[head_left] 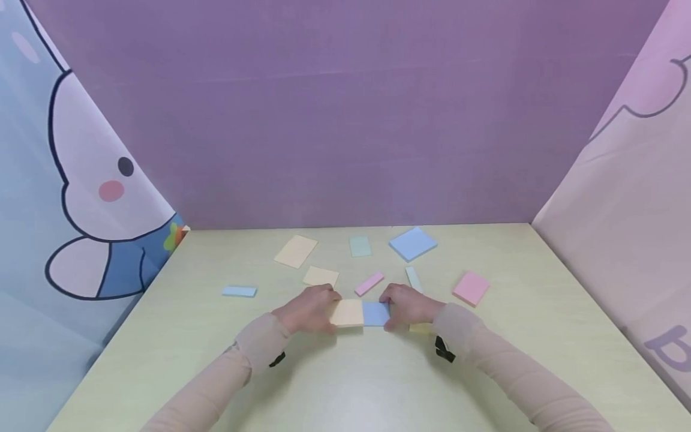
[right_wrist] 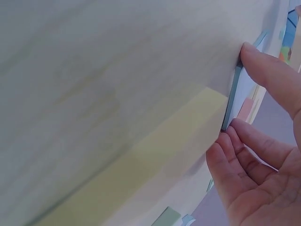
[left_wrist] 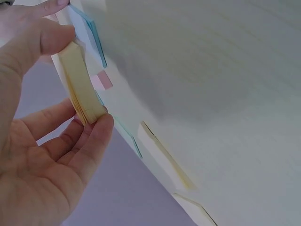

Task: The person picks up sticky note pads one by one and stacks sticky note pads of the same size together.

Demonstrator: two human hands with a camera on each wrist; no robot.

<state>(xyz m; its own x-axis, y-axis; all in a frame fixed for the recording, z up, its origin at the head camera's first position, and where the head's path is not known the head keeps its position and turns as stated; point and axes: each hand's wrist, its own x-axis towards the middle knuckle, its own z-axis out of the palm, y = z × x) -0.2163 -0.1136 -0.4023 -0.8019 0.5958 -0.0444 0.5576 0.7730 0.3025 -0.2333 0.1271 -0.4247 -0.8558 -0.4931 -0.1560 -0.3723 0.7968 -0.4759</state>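
My left hand (head_left: 312, 308) pinches a cream sticky note pad (head_left: 347, 313) by its left side. In the left wrist view the thumb and fingers grip opposite edges of this pad (left_wrist: 79, 82), whose layered sheets show. My right hand (head_left: 409, 305) holds a small blue sticky note pad (head_left: 374, 314) between thumb and fingers. The two pads lie side by side in front of me, edges touching or nearly so. A yellow pad (right_wrist: 164, 160) rests close to the right fingers; in the head view the right wrist mostly covers it.
Beyond the hands lie two cream pads (head_left: 296, 251) (head_left: 321, 276), a green pad (head_left: 360, 246) and a larger blue pad (head_left: 412, 243). Narrow pink (head_left: 369, 284), pale green (head_left: 413, 279) and light blue strips (head_left: 239, 291) lie nearer. At right is a pink pad (head_left: 471, 288). A purple wall (head_left: 356, 120) backs the table.
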